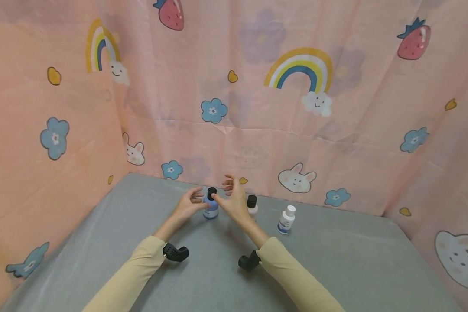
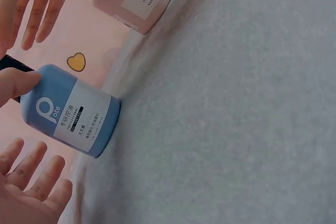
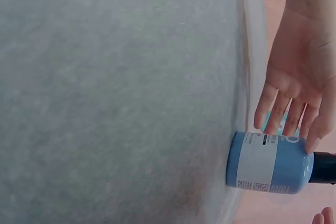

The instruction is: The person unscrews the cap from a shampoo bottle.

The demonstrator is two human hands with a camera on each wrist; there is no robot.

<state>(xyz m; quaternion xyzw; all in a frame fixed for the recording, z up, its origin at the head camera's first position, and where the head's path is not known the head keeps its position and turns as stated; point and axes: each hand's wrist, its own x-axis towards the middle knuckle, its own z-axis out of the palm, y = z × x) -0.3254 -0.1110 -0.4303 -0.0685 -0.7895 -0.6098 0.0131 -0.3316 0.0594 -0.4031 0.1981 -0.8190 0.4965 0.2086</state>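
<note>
A blue bottle (image 1: 210, 210) with a black cap (image 1: 212, 191) and white label stands upright on the grey table. My left hand (image 1: 189, 206) is beside it on the left. In the left wrist view the left thumb (image 2: 18, 83) lies against the bottle's shoulder, while the other fingers spread apart from it. My right hand (image 1: 235, 203) is raised on the other side, fingers loosely bent and holding nothing. Its thumb overlaps the cap in the head view. Behind the right wrist, a pale pink bottle (image 2: 128, 1) with a black cap is partly hidden.
A white bottle (image 1: 286, 221) with a white cap stands to the right of the pink one. The grey-covered table (image 1: 335, 260) ends at a pink printed curtain (image 1: 249, 143) behind the bottles. A similar curtain hangs along the left side.
</note>
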